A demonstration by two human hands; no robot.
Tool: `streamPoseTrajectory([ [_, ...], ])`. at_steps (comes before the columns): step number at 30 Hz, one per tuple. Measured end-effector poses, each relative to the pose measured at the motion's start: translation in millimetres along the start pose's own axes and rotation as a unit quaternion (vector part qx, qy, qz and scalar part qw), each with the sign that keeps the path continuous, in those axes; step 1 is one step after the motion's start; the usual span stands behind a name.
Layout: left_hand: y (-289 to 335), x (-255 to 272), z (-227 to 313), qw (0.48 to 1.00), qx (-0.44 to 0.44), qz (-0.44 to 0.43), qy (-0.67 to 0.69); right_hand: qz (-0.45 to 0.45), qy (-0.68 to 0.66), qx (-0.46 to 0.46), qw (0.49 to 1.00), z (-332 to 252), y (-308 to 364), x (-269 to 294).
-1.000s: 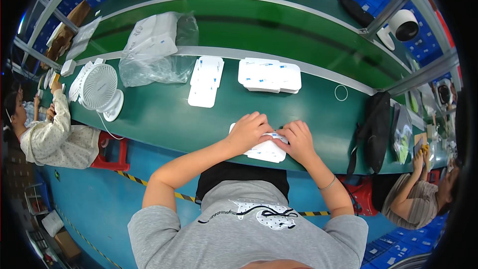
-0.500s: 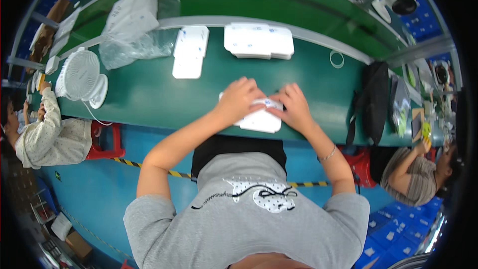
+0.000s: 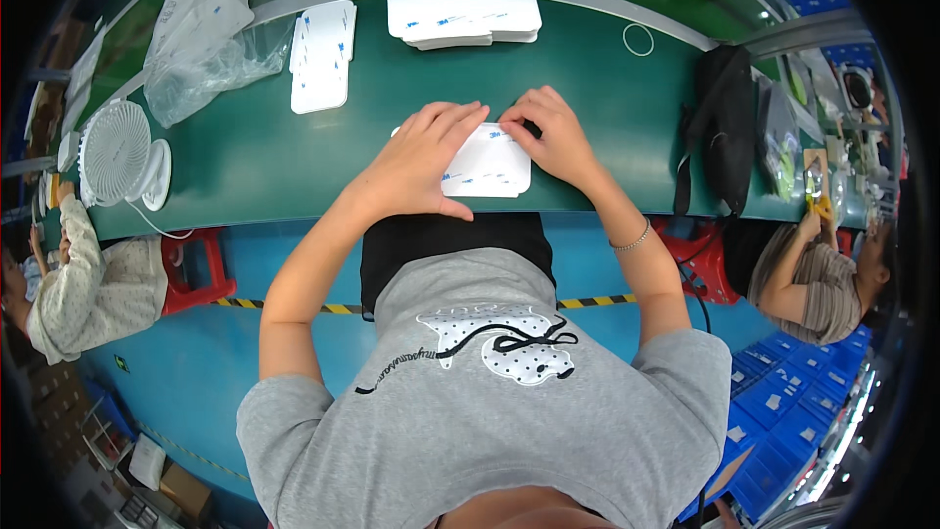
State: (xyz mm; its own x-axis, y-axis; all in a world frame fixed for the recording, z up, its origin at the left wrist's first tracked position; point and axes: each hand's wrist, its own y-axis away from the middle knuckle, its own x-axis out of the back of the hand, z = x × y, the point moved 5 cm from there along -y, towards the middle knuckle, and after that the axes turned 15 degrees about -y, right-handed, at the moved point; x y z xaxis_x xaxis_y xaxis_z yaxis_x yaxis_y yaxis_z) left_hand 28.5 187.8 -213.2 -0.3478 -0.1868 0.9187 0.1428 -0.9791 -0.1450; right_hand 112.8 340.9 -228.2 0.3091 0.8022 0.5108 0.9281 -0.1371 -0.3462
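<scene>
A white rounded-corner sheet [image 3: 493,167] with small blue printed marks lies on the green table near its front edge. Across its left part rests my left hand [image 3: 416,159], flat, with the thumb spread toward me and the fingers reaching to the far edge; it hides that side of the sheet. At the far right corner, thumb and forefinger of my right hand [image 3: 551,139] pinch the sheet's edge. Whether a thin layer is between those fingertips is too small to tell. Farther back sit a thick stack of similar white sheets [image 3: 465,15] and a thinner pile [image 3: 323,59] to its left.
At the left stand a white fan [image 3: 116,152] and a clear plastic bag [image 3: 211,64] with white contents. To the right lie a pale ring [image 3: 638,39] and a black bag [image 3: 727,127]. One person sits at each side; the right one holds a yellow tool [image 3: 821,207].
My left hand has flattened out over the sheet and its thumb has spread away. My right hand stays pinched at the far corner. The whole view has shifted, the table sitting higher.
</scene>
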Motion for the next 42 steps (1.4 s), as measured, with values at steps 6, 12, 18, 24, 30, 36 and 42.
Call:
streamPoseTrajectory([
  [6, 3, -1, -2, 1.0, 0.013, 0.006, 0.003, -0.007, 0.0, -0.006, 1.0, -1, -3, 1],
  [12, 3, 3, -2, 1.0, -0.004, 0.014, -0.018, -0.012, -0.03, -0.039, 0.999, 2, -7, 5],
  [18, 7, -2, -4, 0.999, 0.012, 0.034, -0.037, -0.004, -0.015, -0.048, 0.999, 2, -7, 3],
  [24, 8, -3, -7, 0.998, -0.013, 0.055, -0.039, -0.1, 0.02, -0.03, 0.994, -8, -2, 0],
  [30, 8, -3, -9, 0.999, 0.009, 0.047, 0.004, -0.134, 0.066, -0.018, 0.989, -24, 21, -5],
  [36, 8, -1, -8, 0.999, 0.037, 0.027, 0.023, -0.123, 0.066, -0.067, 0.988, -23, 20, -5],
  [42, 8, -2, -7, 0.999, 0.04, 0.027, 0.01, -0.123, 0.059, -0.074, 0.988, -25, 15, -4],
])
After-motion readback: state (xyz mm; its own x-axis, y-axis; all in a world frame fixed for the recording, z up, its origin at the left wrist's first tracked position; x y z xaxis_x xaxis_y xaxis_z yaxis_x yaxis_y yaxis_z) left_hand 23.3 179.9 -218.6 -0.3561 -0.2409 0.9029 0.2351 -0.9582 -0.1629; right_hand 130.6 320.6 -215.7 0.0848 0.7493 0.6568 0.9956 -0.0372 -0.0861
